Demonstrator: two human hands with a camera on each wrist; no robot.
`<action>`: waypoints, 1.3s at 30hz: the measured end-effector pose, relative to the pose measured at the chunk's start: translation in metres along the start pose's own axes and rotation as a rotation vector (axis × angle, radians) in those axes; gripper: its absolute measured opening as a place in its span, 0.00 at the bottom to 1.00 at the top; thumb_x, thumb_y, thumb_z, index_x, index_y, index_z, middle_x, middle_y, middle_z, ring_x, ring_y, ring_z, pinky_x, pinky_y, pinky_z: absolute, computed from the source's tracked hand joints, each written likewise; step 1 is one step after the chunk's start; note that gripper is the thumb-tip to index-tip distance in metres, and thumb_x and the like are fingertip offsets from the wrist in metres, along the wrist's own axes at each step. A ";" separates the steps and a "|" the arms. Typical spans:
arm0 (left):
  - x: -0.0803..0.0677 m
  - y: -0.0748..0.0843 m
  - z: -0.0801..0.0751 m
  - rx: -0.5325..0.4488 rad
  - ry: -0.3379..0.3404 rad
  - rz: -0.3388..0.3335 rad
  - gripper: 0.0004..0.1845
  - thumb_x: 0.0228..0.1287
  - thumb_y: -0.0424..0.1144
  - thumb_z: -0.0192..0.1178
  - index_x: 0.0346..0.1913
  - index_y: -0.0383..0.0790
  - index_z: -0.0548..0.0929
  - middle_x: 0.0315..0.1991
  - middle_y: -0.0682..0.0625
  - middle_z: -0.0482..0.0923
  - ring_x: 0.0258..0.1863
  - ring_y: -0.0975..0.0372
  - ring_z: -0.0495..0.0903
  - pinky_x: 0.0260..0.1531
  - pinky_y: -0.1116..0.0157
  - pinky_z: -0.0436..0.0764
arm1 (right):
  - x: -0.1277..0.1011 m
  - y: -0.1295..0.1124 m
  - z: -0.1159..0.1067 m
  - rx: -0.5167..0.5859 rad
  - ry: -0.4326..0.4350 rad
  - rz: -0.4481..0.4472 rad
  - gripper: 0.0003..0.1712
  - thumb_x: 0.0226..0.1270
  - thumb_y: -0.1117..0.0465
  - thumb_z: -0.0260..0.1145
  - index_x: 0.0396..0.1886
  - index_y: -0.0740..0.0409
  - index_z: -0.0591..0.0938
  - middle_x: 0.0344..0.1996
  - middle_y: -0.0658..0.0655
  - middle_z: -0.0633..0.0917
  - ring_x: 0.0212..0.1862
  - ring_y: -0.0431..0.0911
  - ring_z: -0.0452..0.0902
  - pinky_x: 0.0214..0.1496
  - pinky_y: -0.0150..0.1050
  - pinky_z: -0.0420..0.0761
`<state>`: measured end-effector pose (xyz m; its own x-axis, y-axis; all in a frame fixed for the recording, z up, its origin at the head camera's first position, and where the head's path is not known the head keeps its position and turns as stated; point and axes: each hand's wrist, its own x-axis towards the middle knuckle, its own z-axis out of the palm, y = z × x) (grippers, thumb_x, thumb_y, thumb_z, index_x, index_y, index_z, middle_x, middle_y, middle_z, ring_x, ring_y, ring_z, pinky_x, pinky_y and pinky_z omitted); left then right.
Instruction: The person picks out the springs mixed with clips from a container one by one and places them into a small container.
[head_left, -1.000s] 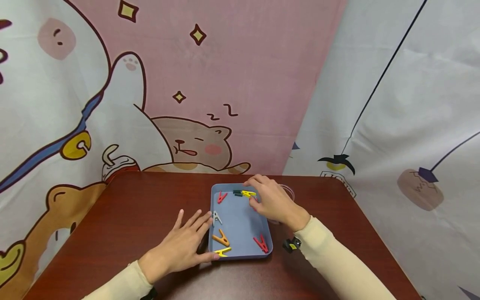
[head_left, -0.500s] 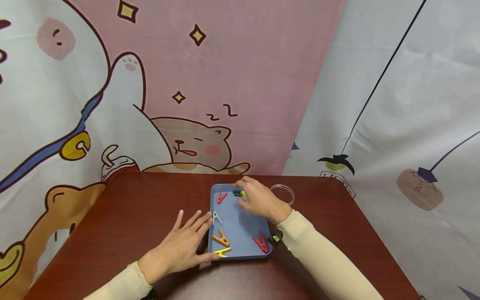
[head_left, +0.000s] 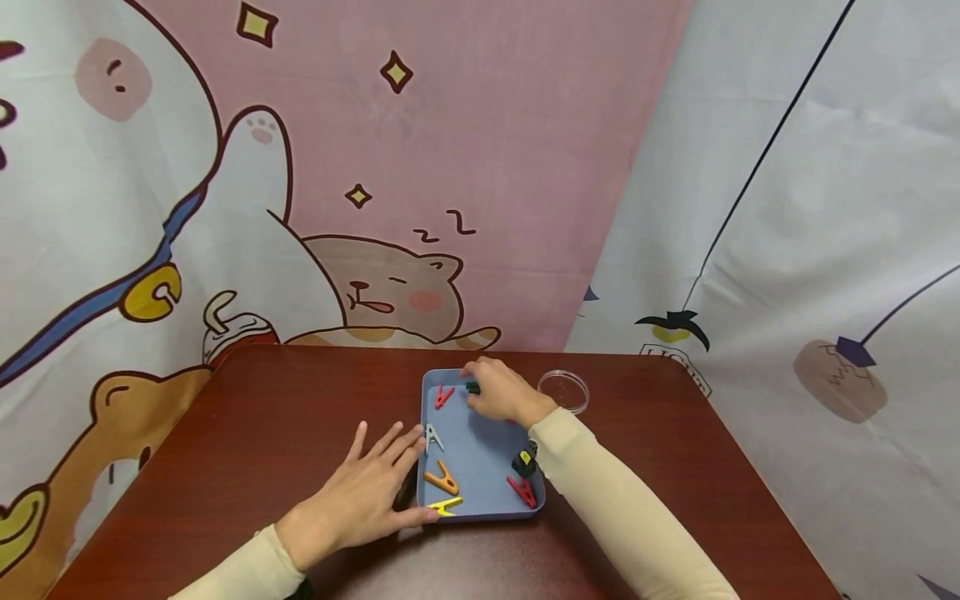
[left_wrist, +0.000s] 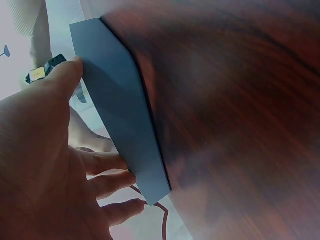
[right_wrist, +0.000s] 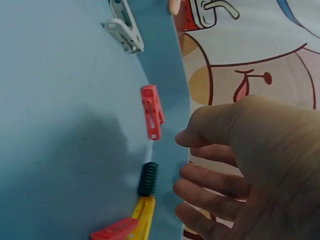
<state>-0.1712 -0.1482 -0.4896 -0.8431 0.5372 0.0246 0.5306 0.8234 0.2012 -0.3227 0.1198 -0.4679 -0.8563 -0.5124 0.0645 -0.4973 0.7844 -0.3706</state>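
In the head view a blue-grey tray holds several plastic clothespins. My left hand rests against its left rim, fingers spread, thumb at the near corner. My right hand hovers over the tray's far end, fingers loosely bent and holding nothing. The right wrist view shows it beside a red clothespin and a yellow clothespin with a dark green ridged end, another red clothespin overlapping it. Along the tray's left side lie grey, orange and yellow clothespins.
One more red clothespin lies in the tray's near right corner. A round clear dish stands right of the tray's far end, on the brown table. A printed cloth hangs behind the table.
My right hand has moved left across the tray's far end, now covering most of the yellow clothespin and uncovering the clear dish. My left hand has stayed in place.
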 end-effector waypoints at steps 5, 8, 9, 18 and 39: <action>0.001 0.001 0.000 0.017 0.001 0.007 0.59 0.75 0.84 0.60 0.90 0.40 0.72 0.94 0.44 0.64 0.95 0.41 0.61 0.88 0.19 0.52 | 0.007 0.007 0.007 -0.008 -0.016 0.011 0.26 0.79 0.66 0.77 0.74 0.64 0.88 0.69 0.65 0.91 0.73 0.60 0.87 0.76 0.58 0.89; 0.001 0.001 0.000 0.013 -0.002 0.006 0.59 0.75 0.83 0.61 0.90 0.40 0.72 0.95 0.44 0.64 0.95 0.41 0.61 0.88 0.19 0.51 | 0.010 0.011 0.010 -0.010 -0.025 0.019 0.25 0.78 0.68 0.76 0.71 0.65 0.89 0.67 0.65 0.92 0.73 0.60 0.87 0.76 0.57 0.88; 0.001 0.001 0.000 0.009 -0.004 0.005 0.59 0.75 0.83 0.61 0.90 0.40 0.72 0.95 0.44 0.64 0.95 0.41 0.61 0.88 0.19 0.51 | 0.010 0.012 0.011 -0.009 -0.029 0.022 0.24 0.78 0.69 0.76 0.71 0.65 0.89 0.67 0.66 0.92 0.72 0.60 0.88 0.76 0.57 0.88; 0.001 0.001 -0.001 0.008 -0.008 0.000 0.59 0.76 0.82 0.62 0.90 0.40 0.72 0.95 0.44 0.63 0.96 0.41 0.60 0.89 0.19 0.51 | 0.016 0.012 0.007 0.016 -0.076 0.030 0.28 0.73 0.78 0.66 0.71 0.66 0.89 0.67 0.67 0.92 0.74 0.60 0.87 0.77 0.56 0.88; -0.001 -0.001 -0.003 0.015 -0.009 0.011 0.59 0.76 0.83 0.60 0.91 0.39 0.71 0.95 0.43 0.63 0.95 0.41 0.60 0.89 0.19 0.51 | 0.019 0.009 0.007 0.020 -0.150 0.093 0.31 0.72 0.81 0.65 0.71 0.62 0.91 0.62 0.65 0.94 0.67 0.57 0.90 0.70 0.52 0.92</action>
<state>-0.1706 -0.1497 -0.4872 -0.8365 0.5476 0.0184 0.5410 0.8202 0.1861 -0.3425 0.1149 -0.4767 -0.8674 -0.4854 -0.1092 -0.4128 0.8246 -0.3868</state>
